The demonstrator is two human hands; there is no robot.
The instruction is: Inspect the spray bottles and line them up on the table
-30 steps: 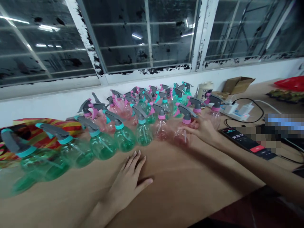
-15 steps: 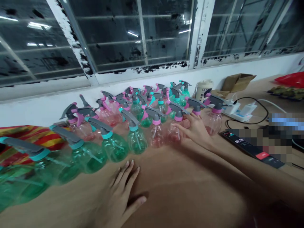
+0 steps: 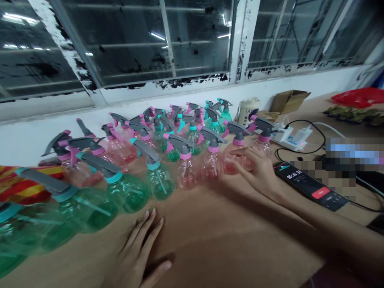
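Observation:
My right hand (image 3: 259, 170) is around the clear pink body of a spray bottle (image 3: 239, 141) with a pink collar and grey trigger head. Thumb and fingers press on its side, and the bottle stands upright on the table. Two more pink spray bottles, one with its body at the left (image 3: 212, 170) and one behind my hand (image 3: 264, 140), flank it. My left hand (image 3: 139, 244) lies flat with fingers spread on the tabletop, holding nothing. Closest to it are a green spray bottle (image 3: 160, 182) with a turquoise collar and another green one (image 3: 129, 194).
Several pink and green spray bottles crowd toward the windowed wall. On the right are a phone (image 3: 309, 184) showing a timer, a power strip (image 3: 291, 140) with cables, a cream canister (image 3: 249, 112) and an open cardboard box (image 3: 289, 102). A red-yellow striped cloth (image 3: 33, 186) lies left.
My right hand has shifted rightward from one pink bottle to its neighbour, which now stands slightly nearer to me. My left hand stays flat. The view has turned a little right.

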